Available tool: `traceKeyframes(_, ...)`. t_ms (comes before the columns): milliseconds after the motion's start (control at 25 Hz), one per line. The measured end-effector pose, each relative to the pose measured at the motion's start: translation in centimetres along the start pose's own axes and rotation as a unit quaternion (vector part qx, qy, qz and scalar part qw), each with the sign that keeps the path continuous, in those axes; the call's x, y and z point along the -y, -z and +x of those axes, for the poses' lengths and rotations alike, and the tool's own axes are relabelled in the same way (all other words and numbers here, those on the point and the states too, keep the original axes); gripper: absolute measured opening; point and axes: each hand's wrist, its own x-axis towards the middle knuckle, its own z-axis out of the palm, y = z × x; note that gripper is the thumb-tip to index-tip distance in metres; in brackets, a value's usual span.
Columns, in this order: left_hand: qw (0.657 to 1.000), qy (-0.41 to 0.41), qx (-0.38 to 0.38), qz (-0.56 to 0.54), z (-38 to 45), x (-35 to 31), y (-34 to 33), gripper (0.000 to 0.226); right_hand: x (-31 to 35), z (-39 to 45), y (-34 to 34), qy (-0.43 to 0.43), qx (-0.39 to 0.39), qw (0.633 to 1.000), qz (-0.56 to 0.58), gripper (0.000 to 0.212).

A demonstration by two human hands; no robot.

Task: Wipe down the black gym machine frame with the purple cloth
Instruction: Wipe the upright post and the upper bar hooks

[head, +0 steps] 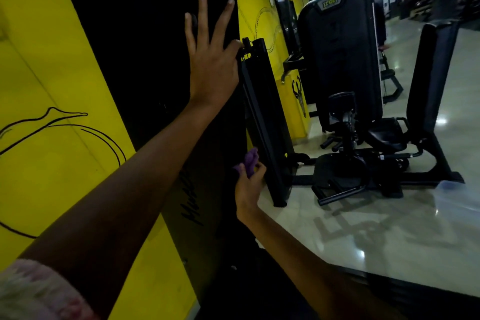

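The black gym machine frame [145, 65] is a tall dark panel running from the top of the view down to the lower middle. My left hand [211, 60] lies flat against its right edge high up, fingers straight and spread. Lower down, my right hand [248, 187] grips the bunched purple cloth [250, 162] against the frame's right edge. Most of the cloth is hidden behind my fingers and the dark frame.
A yellow wall [52, 112] with black line drawings flanks the frame on the left. A narrower black upright [265, 122] stands just right of my hands. A seated black machine marked IRON [340, 60] and a padded bench [431, 78] stand on the glossy floor [376, 228].
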Motion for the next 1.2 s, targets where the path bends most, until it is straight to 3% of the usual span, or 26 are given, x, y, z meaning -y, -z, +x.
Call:
traceKeyframes(160,1.000,-0.010,-0.013,0.020,-0.2,-0.2,-0.3,0.021,4.4,-0.3,-1.6,0.143,0.007,0.990,-0.001,0.032)
traceKeyframes(320,1.000,0.020,-0.007,0.007,-0.4,-0.1,-0.3,0.024,3.1,-1.0,-1.8,0.227,0.000,0.973,-0.047,0.051)
traceKeyframes(480,1.000,0.013,-0.012,0.015,-0.4,-0.5,-0.1,0.022,0.1,-1.6,0.0,0.173,0.082,0.949,-0.252,0.084)
traceKeyframes(560,1.000,0.016,-0.014,0.012,-0.3,-0.5,-0.2,0.021,0.1,-0.9,1.1,0.153,0.127,0.939,-0.282,0.094)
traceKeyframes(680,0.999,0.019,-0.025,0.022,-0.4,-0.4,-0.4,0.018,1.6,0.5,2.3,0.130,0.178,0.930,-0.295,0.090)
traceKeyframes(800,0.999,0.021,-0.030,0.016,-0.4,-0.5,-0.6,0.016,2.9,1.6,2.8,0.141,0.198,0.910,-0.335,0.062)
traceKeyframes(1040,0.998,0.008,-0.032,0.048,-0.6,0.0,-1.0,0.012,1.3,1.5,1.6,0.199,0.181,0.920,-0.285,0.063)
traceKeyframes(1200,0.999,0.006,-0.013,0.035,-1.0,0.0,-1.5,0.016,0.0,1.4,1.3,0.125,0.117,0.971,-0.168,0.063)
